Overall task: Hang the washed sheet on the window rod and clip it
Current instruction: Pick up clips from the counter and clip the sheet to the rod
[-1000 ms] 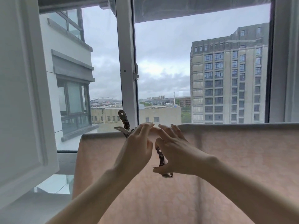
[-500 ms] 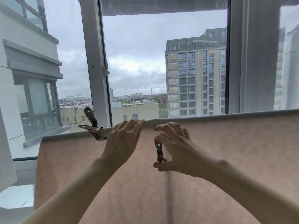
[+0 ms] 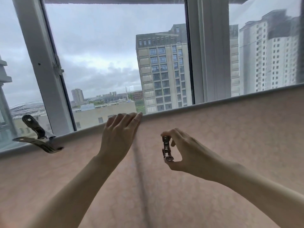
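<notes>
A pale pink sheet (image 3: 213, 145) hangs over a horizontal rod along the window; the rod itself is hidden under the sheet's top fold. A metal clip (image 3: 38, 139) is fastened on the top edge at the far left, its handles sticking up. My left hand (image 3: 118, 137) rests with straight fingers on the top fold near the middle. My right hand (image 3: 184, 150) is a little lower and to the right, in front of the sheet, pinching a second metal clip (image 3: 166, 148) upright between thumb and fingers.
White window frame posts stand behind the rod, one (image 3: 44, 66) at the left and one (image 3: 209, 51) at the right. Tall buildings and grey sky lie beyond the glass. The sheet runs on to the right edge of view.
The view has swung to the right along the sheet. My hands have come apart: the left slid right along the top fold, and the right carried its clip further right.
</notes>
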